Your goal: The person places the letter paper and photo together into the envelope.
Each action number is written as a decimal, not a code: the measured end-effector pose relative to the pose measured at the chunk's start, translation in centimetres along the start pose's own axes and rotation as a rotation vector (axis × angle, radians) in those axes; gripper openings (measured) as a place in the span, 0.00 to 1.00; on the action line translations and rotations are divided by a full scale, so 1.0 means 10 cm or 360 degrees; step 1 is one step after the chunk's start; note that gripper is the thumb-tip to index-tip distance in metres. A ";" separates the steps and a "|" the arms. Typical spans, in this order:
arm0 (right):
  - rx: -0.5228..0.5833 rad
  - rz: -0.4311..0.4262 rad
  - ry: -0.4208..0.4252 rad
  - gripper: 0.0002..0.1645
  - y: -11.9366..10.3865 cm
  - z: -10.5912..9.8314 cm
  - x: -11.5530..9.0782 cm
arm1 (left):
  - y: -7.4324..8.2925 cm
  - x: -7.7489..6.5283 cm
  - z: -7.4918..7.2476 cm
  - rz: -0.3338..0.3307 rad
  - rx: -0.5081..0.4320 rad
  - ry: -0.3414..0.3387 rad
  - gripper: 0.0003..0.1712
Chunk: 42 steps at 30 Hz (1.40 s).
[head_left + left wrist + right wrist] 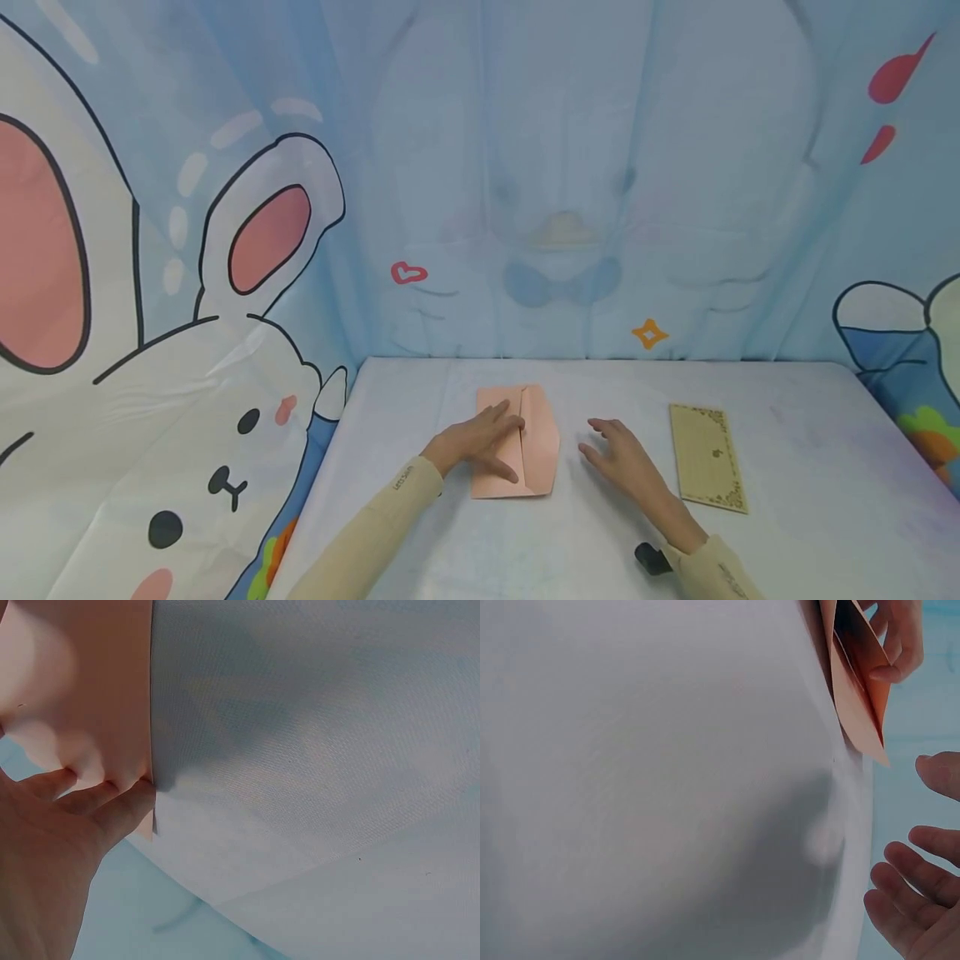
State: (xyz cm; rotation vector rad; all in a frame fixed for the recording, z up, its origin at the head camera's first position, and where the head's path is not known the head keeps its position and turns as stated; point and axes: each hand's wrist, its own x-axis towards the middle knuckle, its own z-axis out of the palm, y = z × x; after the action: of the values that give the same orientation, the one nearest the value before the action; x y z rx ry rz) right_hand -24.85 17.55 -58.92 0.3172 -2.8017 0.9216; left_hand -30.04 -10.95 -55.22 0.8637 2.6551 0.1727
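Note:
A pink envelope [538, 446] lies on the white-covered table, its pointed flap folded out toward the right. My left hand [480, 437] rests on the envelope's left part with thumb and fingers spread, the tips near the mouth. In the right wrist view the envelope [855, 697] gapes a little along that mouth, with the left thumb at the panel's edge. To the right of the envelope, my right hand [626, 462] hovers with loosely bent, parted fingers and holds nothing. Beyond it lies a pale yellow card [705, 458] with a brown ornamental border.
A dark rounded object [651, 558] shows beside the right sleeve. The white tablecloth [420, 392] runs back to a blue cartoon curtain [562, 167]. On the left hangs a cloth with a large rabbit print [195, 442].

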 end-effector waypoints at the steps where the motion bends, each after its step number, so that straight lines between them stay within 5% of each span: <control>1: -0.0004 0.0008 0.0003 0.30 0.02 -0.01 -0.01 | 0.00 -0.01 0.00 0.0001 -0.0003 -0.0003 0.53; 42: -0.0131 0.0223 0.0103 0.32 1.09 -0.81 -0.30 | -0.02 -0.03 0.00 -0.0010 -0.0108 -0.0004 0.51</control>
State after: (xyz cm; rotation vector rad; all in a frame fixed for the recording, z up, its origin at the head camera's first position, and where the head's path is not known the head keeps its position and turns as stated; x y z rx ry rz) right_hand -23.95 31.42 -59.28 0.0791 -2.8216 0.8247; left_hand -29.95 -11.31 -55.22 0.8336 2.6332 0.2583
